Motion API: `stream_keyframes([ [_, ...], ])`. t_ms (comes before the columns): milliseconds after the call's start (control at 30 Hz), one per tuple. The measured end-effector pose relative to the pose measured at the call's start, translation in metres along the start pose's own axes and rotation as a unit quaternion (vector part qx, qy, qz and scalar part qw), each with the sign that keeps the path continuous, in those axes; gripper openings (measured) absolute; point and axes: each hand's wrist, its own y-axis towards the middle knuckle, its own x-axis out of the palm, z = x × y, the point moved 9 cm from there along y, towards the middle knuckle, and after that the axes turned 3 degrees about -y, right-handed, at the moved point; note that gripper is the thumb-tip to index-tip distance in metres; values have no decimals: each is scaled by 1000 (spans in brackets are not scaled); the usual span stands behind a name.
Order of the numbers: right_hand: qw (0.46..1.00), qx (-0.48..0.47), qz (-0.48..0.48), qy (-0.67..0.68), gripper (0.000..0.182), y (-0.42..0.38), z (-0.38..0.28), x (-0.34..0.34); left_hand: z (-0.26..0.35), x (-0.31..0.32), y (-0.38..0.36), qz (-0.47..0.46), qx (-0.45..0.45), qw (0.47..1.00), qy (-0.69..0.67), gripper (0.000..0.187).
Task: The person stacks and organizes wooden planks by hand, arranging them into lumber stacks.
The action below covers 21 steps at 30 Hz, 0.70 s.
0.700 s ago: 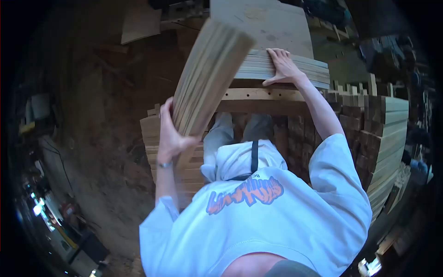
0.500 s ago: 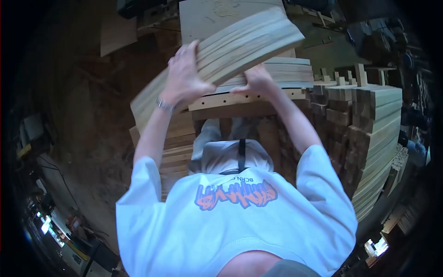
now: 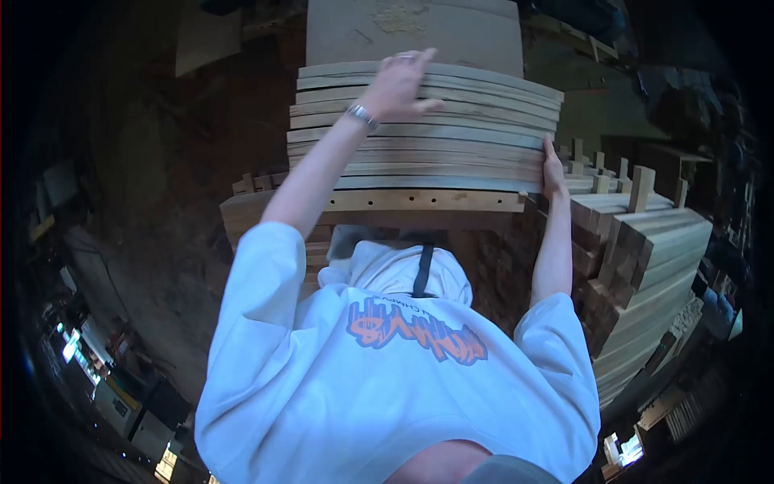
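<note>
The left hand (image 3: 399, 87), fingers apart and gripping nothing, is over the slats (image 3: 459, 153), perhaps steadying them; contact is unclear. The right hand (image 3: 554, 171) lies along their right ends, apparently bracing them; its fingers are partly hidden, so I cannot tell their closure. The slats lie side by side between the drilled rail (image 3: 463, 201) and the board (image 3: 468, 32), which the frame cuts off; their support is hidden.

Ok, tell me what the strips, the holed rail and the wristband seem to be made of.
The strips: bare wood by the look, apparently unvarnished, with grain streaks and little gloss.
The holed rail: likely wood too, seemingly unfinished, from its tan face and knot-like mark.
The wristband: probably polished metal, from its silvery shine, though not certain.
</note>
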Motion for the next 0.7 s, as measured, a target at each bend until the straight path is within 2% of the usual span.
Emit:
stream_keyframes([
  [33,999,-9,-43,18,76,8,7,3,-12,-33,-23,86,-26,995,-31,77],
  [67,996,-17,-85,35,76,12,11,11,-32,-66,-58,162,-91,982,37,72],
  [100,996,18,-80,31,74,8,13,15,-55,-98,-102,232,-154,955,104,67],
  [133,996,23,-84,33,74,4,15,18,-101,-102,-152,234,-265,926,134,64],
  [167,999,-13,-49,-4,74,5,7,16,-165,-74,-202,215,-367,904,-43,63],
  [200,998,-47,-15,-43,74,6,1,13,-204,-41,-240,187,-457,842,-219,63],
  [267,998,-57,7,1,76,30,-11,1,-168,-23,-239,181,-447,762,-432,66],
  [300,996,-43,-24,76,76,44,-21,-2,-196,0,-248,136,-425,804,-393,69],
  [333,988,-23,-56,144,77,55,-29,-3,-197,-6,-245,136,-427,803,-394,69],
  [400,991,-33,-56,115,76,86,-50,0,-183,-10,-245,93,-509,729,-449,70],
  [433,992,-53,-52,100,76,95,-68,5,-185,-21,-225,95,-480,711,-506,74],
  [467,992,-55,-51,102,76,97,-76,10,-222,-24,-220,127,-482,725,-475,75],
  [533,999,-25,4,-30,72,88,-87,22,-234,-37,-177,145,-475,736,-459,75],
  [600,999,7,-24,-39,71,84,-84,31,-232,-35,-152,116,-496,732,-453,75],
  [633,996,-14,-41,-80,70,80,-84,37,-227,-29,-152,82,-521,724,-446,75],
  [700,990,-48,-70,-109,68,77,-87,45,-220,-33,-158,83,-497,731,-459,76],
])
